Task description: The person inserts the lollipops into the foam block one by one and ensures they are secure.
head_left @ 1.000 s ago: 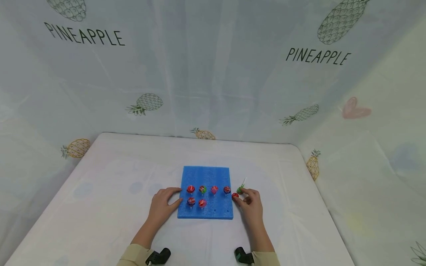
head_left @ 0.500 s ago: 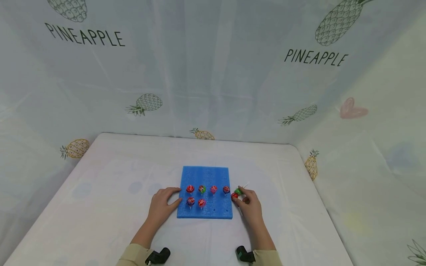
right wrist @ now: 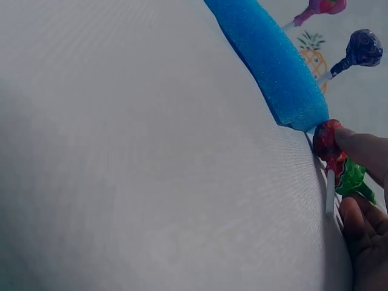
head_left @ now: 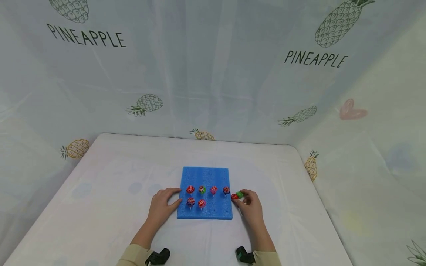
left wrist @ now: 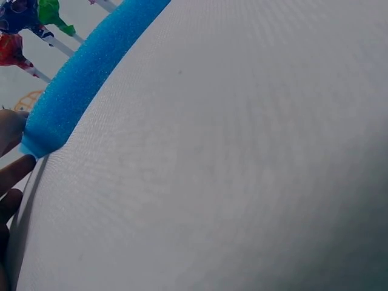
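Observation:
A blue foam block lies on the white-covered table, with several wrapped lollipops standing upright in it by their sticks. My left hand touches the block's left edge with straight index finger and thumb, spread apart. Just off the right edge, my right hand pinches two lollipops between thumb and fingers. One is a red lollipop under the thumb, its white stick pointing down in the right wrist view. Beside it is a green lollipop, partly hidden behind the red one and the fingers.
Standing lollipops make a back row, including a dark blue lollipop at its right end, and a front row with a red lollipop. Small holes show at the block's front right. A pineapple-printed curtain hangs behind the table.
The green lollipop has turned in my right fingers: its stick swung from pointing away to the right, and is now hidden. Its head moved close against the red one. My left hand stays put.

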`<action>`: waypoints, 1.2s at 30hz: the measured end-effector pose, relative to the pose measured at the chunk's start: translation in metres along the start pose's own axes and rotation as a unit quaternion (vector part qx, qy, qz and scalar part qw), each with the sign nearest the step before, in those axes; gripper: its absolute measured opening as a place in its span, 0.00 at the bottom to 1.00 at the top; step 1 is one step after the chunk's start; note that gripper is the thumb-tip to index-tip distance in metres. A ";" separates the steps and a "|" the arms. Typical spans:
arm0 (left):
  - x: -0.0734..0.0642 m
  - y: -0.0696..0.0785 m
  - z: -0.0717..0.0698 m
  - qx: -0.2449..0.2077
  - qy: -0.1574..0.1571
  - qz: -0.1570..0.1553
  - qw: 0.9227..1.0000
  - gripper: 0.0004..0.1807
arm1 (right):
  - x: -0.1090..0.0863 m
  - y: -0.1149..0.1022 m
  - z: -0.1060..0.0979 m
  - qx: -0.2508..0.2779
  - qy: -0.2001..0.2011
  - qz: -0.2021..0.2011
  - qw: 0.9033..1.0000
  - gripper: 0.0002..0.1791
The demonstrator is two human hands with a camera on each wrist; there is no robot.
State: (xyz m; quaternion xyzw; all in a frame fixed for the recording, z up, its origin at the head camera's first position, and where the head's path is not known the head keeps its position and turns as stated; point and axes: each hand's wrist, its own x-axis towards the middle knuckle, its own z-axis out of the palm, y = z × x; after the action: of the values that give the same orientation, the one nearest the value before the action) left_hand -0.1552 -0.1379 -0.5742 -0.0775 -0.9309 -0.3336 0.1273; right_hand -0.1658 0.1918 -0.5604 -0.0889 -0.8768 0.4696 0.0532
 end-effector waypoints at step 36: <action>0.000 -0.003 0.003 0.003 -0.002 -0.003 1.000 0.21 | 0.002 0.008 -0.004 0.069 0.004 0.061 0.996 0.19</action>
State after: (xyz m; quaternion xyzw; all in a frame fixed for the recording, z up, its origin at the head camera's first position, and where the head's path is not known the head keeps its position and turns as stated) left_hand -0.1565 -0.1383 -0.5777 -0.0751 -0.9324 -0.3306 0.1250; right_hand -0.1663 0.1997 -0.5644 -0.1400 -0.8350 0.5311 0.0344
